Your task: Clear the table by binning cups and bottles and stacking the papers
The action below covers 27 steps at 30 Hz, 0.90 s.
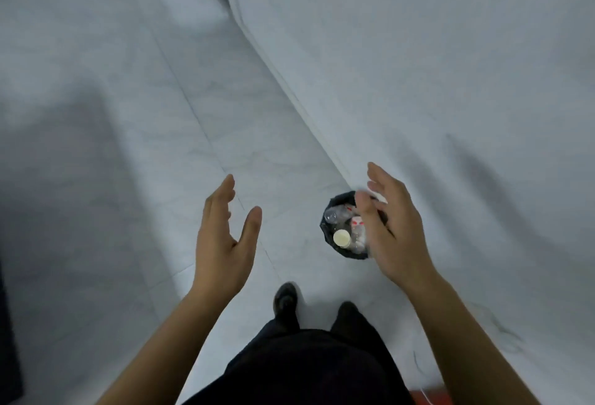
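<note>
A small black-lined bin stands on the pale floor at the foot of a white wall. Inside it lie clear plastic bottles with red-marked labels and a white paper cup. My right hand hovers over the bin's right side, fingers spread and empty, and hides part of the bin. My left hand is held up to the left of the bin, palm turned inward, fingers apart, holding nothing. No table or papers are in view.
The white wall meets the tiled floor along a skirting line running diagonally down to the bin. My dark shoes and trousers are just below the bin. A dark object edges in at the lower left.
</note>
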### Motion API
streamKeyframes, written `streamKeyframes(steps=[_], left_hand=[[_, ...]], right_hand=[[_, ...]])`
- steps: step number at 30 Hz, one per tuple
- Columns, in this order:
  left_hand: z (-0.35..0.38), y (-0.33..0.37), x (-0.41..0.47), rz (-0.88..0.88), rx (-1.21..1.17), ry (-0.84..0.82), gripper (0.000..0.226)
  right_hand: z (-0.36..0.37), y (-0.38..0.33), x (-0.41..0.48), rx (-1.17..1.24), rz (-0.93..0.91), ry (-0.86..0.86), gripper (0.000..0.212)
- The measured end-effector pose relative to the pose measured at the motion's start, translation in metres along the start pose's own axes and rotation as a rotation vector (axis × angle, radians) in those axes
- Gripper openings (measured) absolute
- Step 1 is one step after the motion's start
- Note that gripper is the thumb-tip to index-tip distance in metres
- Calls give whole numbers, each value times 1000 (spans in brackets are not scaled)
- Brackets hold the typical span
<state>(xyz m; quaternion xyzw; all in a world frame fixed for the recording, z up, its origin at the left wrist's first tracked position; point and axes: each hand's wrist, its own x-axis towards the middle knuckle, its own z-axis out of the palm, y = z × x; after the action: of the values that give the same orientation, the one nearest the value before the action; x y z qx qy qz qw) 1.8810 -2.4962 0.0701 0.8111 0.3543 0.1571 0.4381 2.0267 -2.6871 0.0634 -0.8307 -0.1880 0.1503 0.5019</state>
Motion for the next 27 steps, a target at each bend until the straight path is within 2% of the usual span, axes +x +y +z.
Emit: streamKeyframes(steps=[3,6,11,17,22,27], left_hand=[[-39,17,-43,7,-59,171,55],[-52,23,-102,-38,-68,358,55],[-39,16,-214,-347,-165,657,55],[-64,-3,-344,-577,-165,898,61],[-105,-15,-445,-674,-175,1223,65],[-139,-55,-554,-778,-199,1474,71]], right_hand=[[-9,-37,-25,141,-45,-9,50],[-13,-49,-48,218,-78,-159,48],[2,-29,-85,180,-136,-449,48],[63,-35,-156,57,-227,-823,50],[123,-96,-237,-4,-449,-1122,58],[205,-139,-350,-53,-640,-1307,64]])
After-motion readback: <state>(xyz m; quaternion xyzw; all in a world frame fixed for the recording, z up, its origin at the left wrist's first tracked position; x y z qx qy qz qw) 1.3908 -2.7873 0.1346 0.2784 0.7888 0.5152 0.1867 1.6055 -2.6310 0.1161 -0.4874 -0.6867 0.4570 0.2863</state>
